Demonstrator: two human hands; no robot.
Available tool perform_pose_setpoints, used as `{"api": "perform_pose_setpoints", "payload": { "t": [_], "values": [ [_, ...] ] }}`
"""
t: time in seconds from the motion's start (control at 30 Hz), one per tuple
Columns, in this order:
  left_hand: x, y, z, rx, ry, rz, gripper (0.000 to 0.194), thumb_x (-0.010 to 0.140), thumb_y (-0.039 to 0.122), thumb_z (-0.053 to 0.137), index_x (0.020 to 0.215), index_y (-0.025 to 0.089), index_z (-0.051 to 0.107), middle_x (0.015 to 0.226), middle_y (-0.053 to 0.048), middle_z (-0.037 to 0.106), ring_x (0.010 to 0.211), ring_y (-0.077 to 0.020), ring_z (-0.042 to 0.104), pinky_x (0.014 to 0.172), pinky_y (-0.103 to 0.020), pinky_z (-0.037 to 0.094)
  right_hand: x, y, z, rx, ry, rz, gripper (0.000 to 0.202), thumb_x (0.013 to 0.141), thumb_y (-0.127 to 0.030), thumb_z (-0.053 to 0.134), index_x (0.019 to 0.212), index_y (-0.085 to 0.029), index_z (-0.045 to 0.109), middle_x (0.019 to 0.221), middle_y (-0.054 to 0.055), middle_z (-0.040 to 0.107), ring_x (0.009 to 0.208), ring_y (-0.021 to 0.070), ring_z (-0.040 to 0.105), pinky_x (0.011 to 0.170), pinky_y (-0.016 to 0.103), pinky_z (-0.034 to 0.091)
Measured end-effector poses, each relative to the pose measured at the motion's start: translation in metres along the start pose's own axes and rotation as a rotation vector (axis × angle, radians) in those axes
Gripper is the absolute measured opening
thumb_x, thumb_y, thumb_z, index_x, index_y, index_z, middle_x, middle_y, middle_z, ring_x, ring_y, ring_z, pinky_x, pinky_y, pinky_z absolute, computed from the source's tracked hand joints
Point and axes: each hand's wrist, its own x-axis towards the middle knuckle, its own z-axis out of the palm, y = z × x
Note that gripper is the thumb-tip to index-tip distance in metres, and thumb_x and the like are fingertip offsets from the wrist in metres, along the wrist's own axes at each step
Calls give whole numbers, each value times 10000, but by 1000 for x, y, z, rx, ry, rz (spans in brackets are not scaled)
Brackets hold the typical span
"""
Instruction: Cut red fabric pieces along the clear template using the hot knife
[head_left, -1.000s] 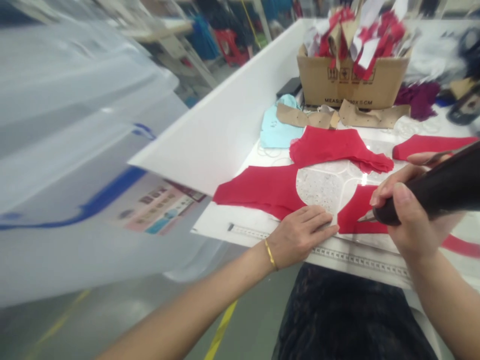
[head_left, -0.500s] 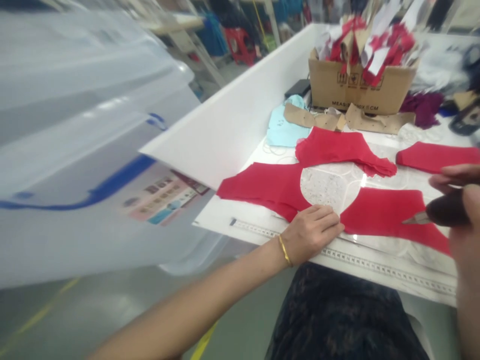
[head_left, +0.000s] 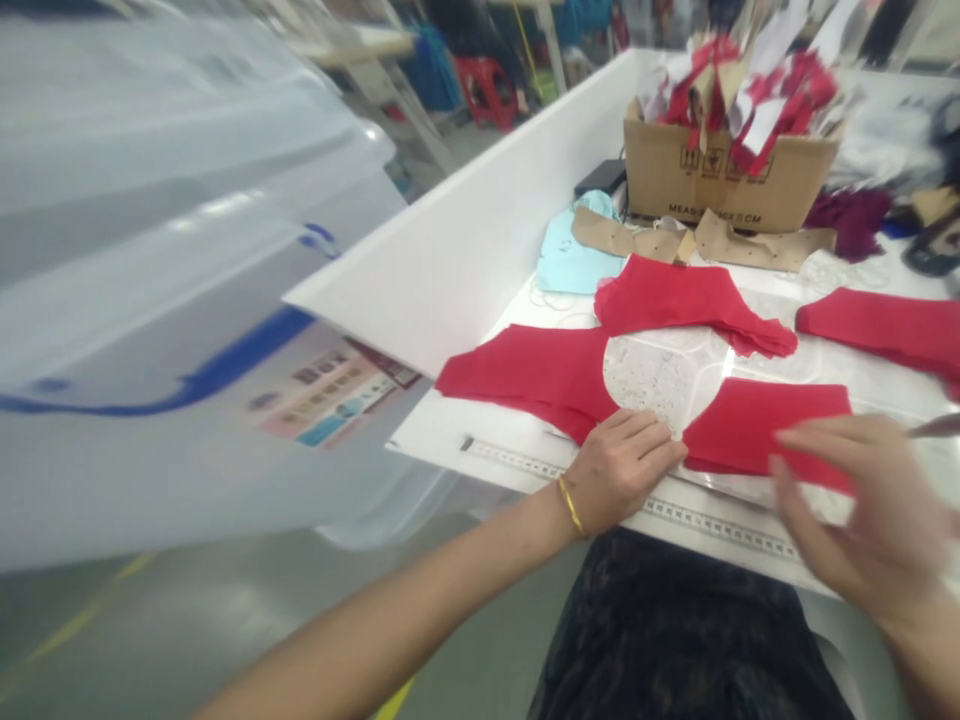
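Observation:
My left hand (head_left: pixel 626 465), wearing a yellow bracelet, rests on the table's front edge between the red fabric piece on the left (head_left: pixel 532 375) and the one on the right (head_left: pixel 757 425). Its fingers are pressed together and bent downward; what is under the fingertips is hidden. Over the right end of the right-hand fabric hovers my right hand (head_left: pixel 870 500), blurred, thumb and fingers apart, nothing between them. Beyond it, a dark pointed tip (head_left: pixel 934 427) shows at the picture's right edge. A clear template (head_left: pixel 660 380) lies between the fabric pieces.
A ruler strip (head_left: pixel 712 522) runs along the table's front edge. Farther back lie more red fabric (head_left: pixel 682 295), brown paper patterns (head_left: pixel 757 245), light blue cloth (head_left: pixel 570 255) and a carton of scraps (head_left: pixel 720 185). A white panel (head_left: pixel 450 250) borders the left; a plastic bin (head_left: pixel 150 480) stands beyond.
My right hand has let go of the dark-handled pointed tool and moved left over the right-hand red fabric. My left hand has stayed in place.

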Motion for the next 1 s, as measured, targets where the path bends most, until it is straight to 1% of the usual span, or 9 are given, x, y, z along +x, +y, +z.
{"api": "perform_pose_setpoints", "payload": {
  "t": [0.13,0.2,0.3,0.43,0.5,0.6,0.7,0.87,1.0],
  "values": [
    [4,2,0,19,27,-15,108,990,102,525,924,110,610,779,-37,593,765,-164,497,685,-300,404,-4,6,33,9,-267,-55,208,914,-219,616,1094,-115,618,1003,112,657,883,224,598,694,360,524],
    [3,5,-1,23,38,-34,121,994,108,523,916,112,615,771,-34,592,764,-163,506,696,-301,414,-4,12,48,26,-286,-44,183,893,-192,627,1055,-111,647,962,105,657,848,236,589,670,384,529],
    [-1,11,-5,43,33,-65,109,983,131,557,895,111,619,761,-36,587,773,-169,523,717,-311,427,-4,18,61,81,-259,-18,85,876,-113,616,922,-151,677,889,60,665,776,208,596,626,354,532],
    [-9,15,-7,84,-15,-21,53,951,129,591,961,87,623,761,-41,572,754,-183,509,708,-337,422,-3,20,64,206,-220,74,101,871,-81,613,843,-164,662,853,28,677,747,156,642,617,266,548],
    [-10,13,-5,104,-28,8,113,931,102,587,1037,75,619,764,-43,563,761,-195,503,707,-346,421,-4,21,64,254,-226,121,95,866,-84,622,831,-165,656,836,22,673,734,140,648,611,239,542],
    [-9,9,-1,124,-32,19,190,936,96,536,1111,73,605,787,-49,560,785,-206,505,705,-351,425,-4,21,66,269,-246,161,86,849,-88,638,819,-169,645,800,12,660,711,132,640,599,229,530],
    [-5,6,2,143,-29,16,181,942,111,516,1095,70,603,794,-54,554,789,-207,506,701,-355,429,-4,23,67,259,-246,187,106,813,-61,645,805,-162,615,748,-1,646,673,127,628,581,223,521],
    [-5,6,3,142,-34,-8,166,959,130,507,1079,78,608,794,-55,551,789,-200,507,703,-352,434,-5,26,67,213,-272,126,79,862,-79,627,881,-149,659,800,17,670,718,144,652,630,246,552],
    [-6,6,3,131,-23,-15,176,960,133,516,1098,63,601,820,-64,575,807,-205,522,723,-356,447,-5,26,67,224,-244,121,99,888,-87,616,837,-149,674,778,22,653,707,134,638,621,231,544]
  ]
}}
